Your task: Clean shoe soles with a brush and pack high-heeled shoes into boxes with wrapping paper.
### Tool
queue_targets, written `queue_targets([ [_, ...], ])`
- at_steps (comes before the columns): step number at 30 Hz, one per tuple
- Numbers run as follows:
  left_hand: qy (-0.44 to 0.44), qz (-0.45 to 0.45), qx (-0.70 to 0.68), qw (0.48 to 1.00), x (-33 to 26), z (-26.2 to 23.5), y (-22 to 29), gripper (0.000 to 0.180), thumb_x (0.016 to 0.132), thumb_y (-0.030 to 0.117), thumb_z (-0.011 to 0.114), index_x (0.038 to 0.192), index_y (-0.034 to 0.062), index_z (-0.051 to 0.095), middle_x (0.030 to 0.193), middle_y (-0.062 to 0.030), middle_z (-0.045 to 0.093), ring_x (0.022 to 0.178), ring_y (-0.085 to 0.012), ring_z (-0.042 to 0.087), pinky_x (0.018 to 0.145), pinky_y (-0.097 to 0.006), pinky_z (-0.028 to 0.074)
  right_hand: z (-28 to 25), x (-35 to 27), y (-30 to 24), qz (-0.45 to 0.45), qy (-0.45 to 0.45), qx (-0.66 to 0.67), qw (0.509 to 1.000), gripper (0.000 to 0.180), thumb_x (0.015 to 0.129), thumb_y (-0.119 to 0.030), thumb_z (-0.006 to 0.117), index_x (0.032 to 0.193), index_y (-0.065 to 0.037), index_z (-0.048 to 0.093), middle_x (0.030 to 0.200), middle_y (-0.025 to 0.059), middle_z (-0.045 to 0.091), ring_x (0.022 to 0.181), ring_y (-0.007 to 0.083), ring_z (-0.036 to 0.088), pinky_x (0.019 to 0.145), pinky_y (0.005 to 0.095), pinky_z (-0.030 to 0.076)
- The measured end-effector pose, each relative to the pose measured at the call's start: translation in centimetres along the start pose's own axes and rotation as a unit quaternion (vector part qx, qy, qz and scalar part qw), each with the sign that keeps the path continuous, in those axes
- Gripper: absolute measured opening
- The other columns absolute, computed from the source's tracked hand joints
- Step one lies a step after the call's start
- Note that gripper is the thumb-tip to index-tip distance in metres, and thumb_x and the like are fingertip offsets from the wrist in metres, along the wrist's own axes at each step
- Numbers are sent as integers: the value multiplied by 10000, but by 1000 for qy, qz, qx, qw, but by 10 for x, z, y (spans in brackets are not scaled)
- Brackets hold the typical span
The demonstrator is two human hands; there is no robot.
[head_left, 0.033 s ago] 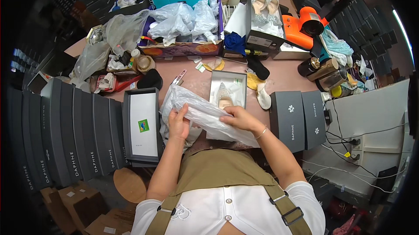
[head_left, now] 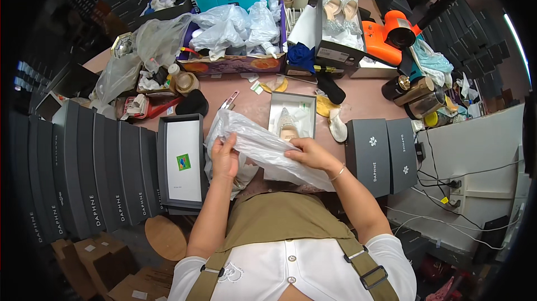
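Both hands were on the clear plastic bag (head_left: pixel 263 147), right at the near edge of the pink table (head_left: pixel 369 99). The left hand (head_left: pixel 225 158) pinched the bag's left end, fingers closed on the film. The right hand (head_left: pixel 310 154) lay curled over the middle of it, gripping the plastic against the open shoe box (head_left: pixel 291 115) just behind. In that box a pale shoe (head_left: pixel 288 127) showed, partly hidden by the bag.

To my eye the film wanted a gentle, even pull from both ends; a sharp tug looked likely to tear it or drag the box toward the edge. Keeping it flat and low seemed the safer way.

Room was tight. On the left an open dark box with a white sheet inside (head_left: pixel 182 161) sat just beside the left hand, and a row of dark boxes standing on edge (head_left: pixel 84 172) walled that side. On the right two closed dark boxes (head_left: pixel 383 153) lay near the right forearm. Beyond, the table was crowded: scissors (head_left: pixel 228 100), a loose insole (head_left: pixel 337 126), heaped bags (head_left: pixel 235 27). The only open space I could see was the strip straight toward the person's lap.
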State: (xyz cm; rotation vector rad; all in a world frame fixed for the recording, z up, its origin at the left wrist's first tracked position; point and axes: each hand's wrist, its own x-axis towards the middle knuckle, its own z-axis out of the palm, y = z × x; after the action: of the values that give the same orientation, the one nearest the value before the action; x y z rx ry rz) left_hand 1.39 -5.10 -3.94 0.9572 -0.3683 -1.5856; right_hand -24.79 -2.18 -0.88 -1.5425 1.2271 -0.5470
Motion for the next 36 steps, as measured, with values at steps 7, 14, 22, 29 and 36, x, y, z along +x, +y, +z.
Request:
queue_targets([
  [7, -70, -177, 282, 940, -35, 10, -83, 605, 842, 218, 690, 1313, -44, 415, 1112, -116, 562, 1034, -166, 547, 883, -303, 456, -77, -42, -6, 73, 188, -151, 968, 204, 808, -114, 624, 968, 11, 601, 843, 227, 617, 815, 400, 596, 694, 404, 470],
  [14, -69, -385, 307, 868, -1, 27, -146, 305, 869, 211, 634, 1059, 1, 522, 936, -90, 608, 858, -181, 605, 757, -344, 495, -70, -44, 1, -14, 179, -210, 961, 372, 810, -102, 608, 1177, -63, 560, 935, 210, 626, 874, 390, 594, 754, 434, 477],
  [22, -295, -304, 120, 898, -31, 36, -43, 438, 846, 133, 610, 1252, 61, 461, 922, -29, 602, 755, -88, 578, 612, -214, 455, -85, -26, -45, -11, 213, -319, 924, 395, 806, -75, 568, 1201, -65, 564, 928, 202, 628, 857, 380, 597, 743, 438, 479],
  [29, -406, -451, 186, 773, -61, -3, 41, 704, 872, 572, 524, 1368, 100, 361, 1233, -73, 528, 1003, -116, 562, 822, -262, 481, 0, 18, -77, -109, -39, -317, 941, 320, 802, -120, 577, 1112, -40, 581, 846, 187, 631, 798, 359, 618, 709, 415, 498],
  [36, -165, -256, -24, 952, -92, 11, -8, 610, 886, 386, 610, 1308, -1, 402, 1238, -108, 529, 1093, -187, 538, 955, -347, 427, 29, -14, -97, -52, -99, -61, 992, 385, 772, -141, 645, 1132, -11, 602, 967, 190, 661, 891, 293, 651, 772, 336, 498],
])
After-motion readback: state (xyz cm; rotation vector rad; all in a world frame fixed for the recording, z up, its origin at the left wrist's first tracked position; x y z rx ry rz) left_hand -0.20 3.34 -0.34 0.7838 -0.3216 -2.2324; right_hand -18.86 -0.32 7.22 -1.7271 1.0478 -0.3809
